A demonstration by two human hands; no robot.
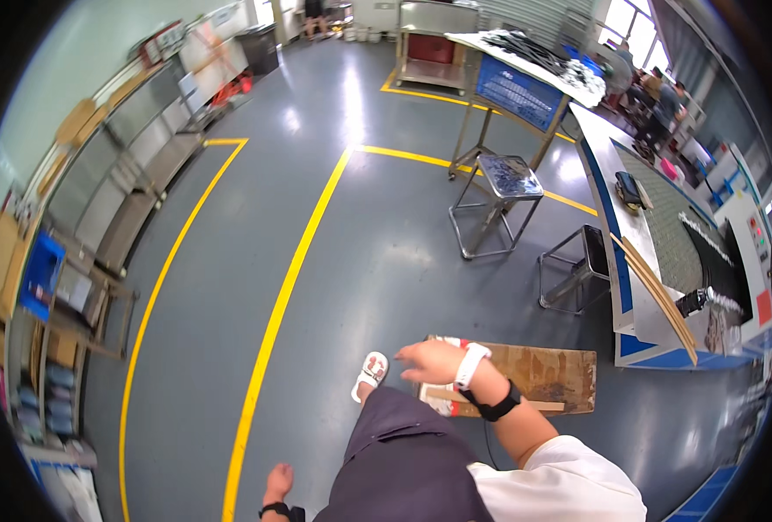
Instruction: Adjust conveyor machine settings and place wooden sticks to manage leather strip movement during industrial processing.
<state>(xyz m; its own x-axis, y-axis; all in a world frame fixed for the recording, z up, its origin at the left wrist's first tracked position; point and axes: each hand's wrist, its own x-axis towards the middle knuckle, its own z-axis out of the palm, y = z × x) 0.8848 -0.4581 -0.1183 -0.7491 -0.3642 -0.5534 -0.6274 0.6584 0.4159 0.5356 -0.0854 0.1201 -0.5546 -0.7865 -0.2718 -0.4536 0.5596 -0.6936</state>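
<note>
In the head view my right hand (433, 363) is held out in front of my body. Its fingers are loosely bent and apart, with nothing seen between them. A white band (472, 365) and a black strap (502, 399) circle that wrist and forearm. Beneath it on the floor lies a worn wooden board or low platform (549, 375), partly hidden by the arm. Low in the picture, my left hand (279, 480) hangs beside my leg, away from any object; its fingers are too hidden to judge. One white clog (373, 369) shows on my foot.
Two metal stools (510, 176) (595, 251) stand ahead to the right. Beyond them is a conveyor machine (667, 209) with wooden strips (657, 297) across its end. Cables lie on a high table (454, 40). Steel shelving (144, 104) lines the left wall; people (663, 107) are at far right.
</note>
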